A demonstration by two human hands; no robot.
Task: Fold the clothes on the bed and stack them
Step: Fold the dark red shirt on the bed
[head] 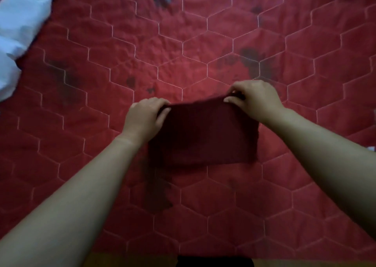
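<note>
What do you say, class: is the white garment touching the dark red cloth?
No, the white garment lies at the far left of the bedspread, apart from the dark red cloth.

I see the folded garment (203, 132) over the middle of the quilt (203, 42), my left hand (144, 118) pinching its far left corner, my right hand (256, 99) its far right corner. A crumpled garment (18, 22) lies at the quilt's far left, well apart.

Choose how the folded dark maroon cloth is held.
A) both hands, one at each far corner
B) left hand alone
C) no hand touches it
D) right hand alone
A: the left hand and the right hand each grip a far corner of the folded dark maroon cloth.
</note>
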